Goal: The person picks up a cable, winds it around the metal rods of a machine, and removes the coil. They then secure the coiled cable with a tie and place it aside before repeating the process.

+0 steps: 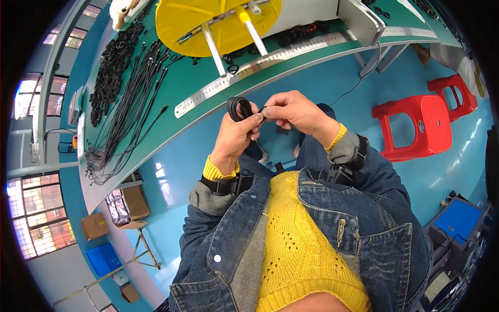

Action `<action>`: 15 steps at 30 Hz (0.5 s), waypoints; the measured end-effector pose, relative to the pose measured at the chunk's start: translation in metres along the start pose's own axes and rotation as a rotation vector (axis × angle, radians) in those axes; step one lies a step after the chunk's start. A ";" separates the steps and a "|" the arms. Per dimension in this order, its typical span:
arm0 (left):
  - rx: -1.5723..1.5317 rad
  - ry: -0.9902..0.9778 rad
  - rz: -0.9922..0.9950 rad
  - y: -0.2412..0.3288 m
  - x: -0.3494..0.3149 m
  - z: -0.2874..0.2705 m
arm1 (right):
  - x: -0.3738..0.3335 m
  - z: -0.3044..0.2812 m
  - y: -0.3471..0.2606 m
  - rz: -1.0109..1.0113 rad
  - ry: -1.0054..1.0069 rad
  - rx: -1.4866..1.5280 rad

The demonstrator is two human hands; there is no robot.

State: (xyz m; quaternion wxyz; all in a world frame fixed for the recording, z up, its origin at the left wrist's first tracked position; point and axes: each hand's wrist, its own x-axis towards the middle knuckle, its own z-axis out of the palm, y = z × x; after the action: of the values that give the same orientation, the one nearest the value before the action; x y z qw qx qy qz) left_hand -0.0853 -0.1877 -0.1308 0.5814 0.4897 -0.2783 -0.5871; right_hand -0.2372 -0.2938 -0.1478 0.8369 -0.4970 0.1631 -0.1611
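Note:
A coiled black cable sits in my left hand, its loops rising above the thumb and fingers. My right hand pinches a short dark end or tie beside the coil, close to my left fingertips; which of the two it is I cannot tell. Both hands are together just off the near edge of the green table. Beyond them stands a yellow disc with pale rods, one rod with a yellow sleeve, pointing toward me.
A steel ruler lies along the table edge. Straight black cables and a heap of coiled cables cover the table's left side. A metal bracket stands at the right. Red stools are on the floor to my right, cardboard boxes at left.

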 end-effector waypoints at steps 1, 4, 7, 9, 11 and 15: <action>-0.028 -0.046 -0.002 -0.003 0.000 -0.001 | -0.002 0.000 0.002 -0.055 -0.026 0.057; -0.079 -0.032 -0.081 -0.011 0.000 0.002 | -0.024 0.017 0.003 -0.058 0.001 0.335; -0.085 -0.056 -0.158 -0.011 -0.003 0.007 | -0.033 0.015 -0.001 -0.036 0.027 0.296; -0.042 -0.108 -0.216 -0.007 -0.003 0.009 | -0.032 0.008 -0.006 0.013 0.029 -0.063; -0.021 -0.163 -0.277 -0.003 -0.006 0.005 | -0.027 0.001 -0.026 0.052 0.035 -0.233; 0.076 -0.302 -0.423 -0.004 -0.009 0.000 | -0.013 -0.002 -0.049 -0.003 -0.075 -0.788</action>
State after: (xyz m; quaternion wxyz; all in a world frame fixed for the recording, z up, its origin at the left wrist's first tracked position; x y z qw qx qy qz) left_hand -0.0886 -0.1787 -0.1321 0.3786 0.4652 -0.2755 -0.7512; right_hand -0.2550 -0.3119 -0.1043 0.5874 -0.7857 0.1811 -0.0690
